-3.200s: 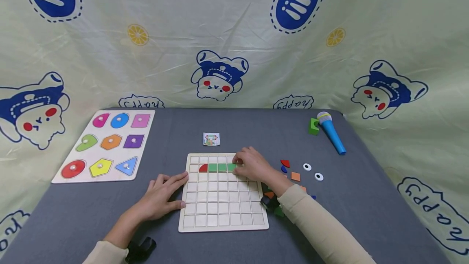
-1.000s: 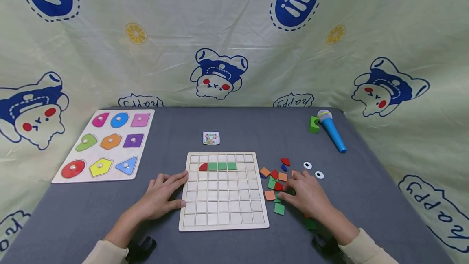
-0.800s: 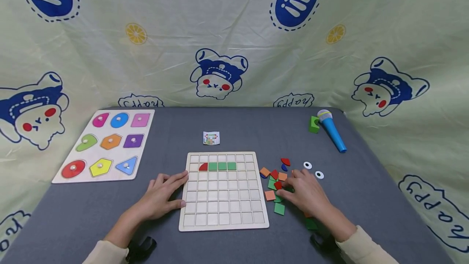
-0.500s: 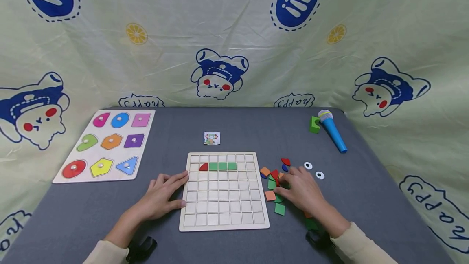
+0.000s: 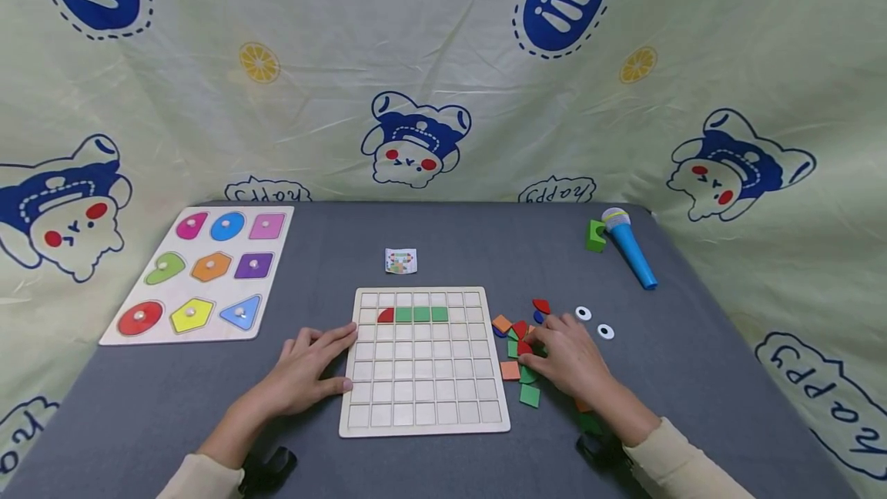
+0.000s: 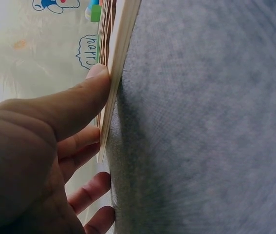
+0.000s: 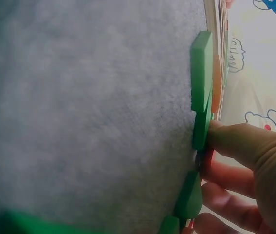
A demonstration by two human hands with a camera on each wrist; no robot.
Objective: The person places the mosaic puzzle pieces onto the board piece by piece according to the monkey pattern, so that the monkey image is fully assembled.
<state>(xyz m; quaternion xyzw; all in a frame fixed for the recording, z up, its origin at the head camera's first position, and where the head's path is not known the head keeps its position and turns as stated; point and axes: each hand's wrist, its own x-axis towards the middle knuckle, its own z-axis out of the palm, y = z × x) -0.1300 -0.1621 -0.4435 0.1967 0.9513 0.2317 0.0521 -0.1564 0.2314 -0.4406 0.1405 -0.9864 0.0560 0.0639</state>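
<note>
A pale wooden grid board [image 5: 424,433] lies mid-table, with a red quarter-round tile [image 5: 386,316] and several green square tiles [image 5: 421,315] in one row near its top. Along the board's left edge my left hand [image 5: 305,372] rests with thumb and fingertips, fingers extended; the left wrist view shows the thumb [image 6: 86,95] against the rim. My right hand [image 5: 571,360] is at the loose pile right of the board, thumb and forefinger pinching a red tile [image 5: 524,348]. Green tiles [image 7: 202,73] stand close by those fingers in the right wrist view.
Loose orange tiles [image 5: 510,370] and green tiles [image 5: 530,396] lie right of the board. Two white rings [image 5: 605,332] sit farther right. A blue toy microphone [image 5: 629,252] and a green block [image 5: 594,237] are behind. A shape puzzle [image 5: 208,291] lies left, a small picture card [image 5: 400,261] behind the board.
My right hand has left the top row of the board, where the green tiles now show uncovered, and moved right to the pile, then slightly left onto the red tile. The left hand stays put.
</note>
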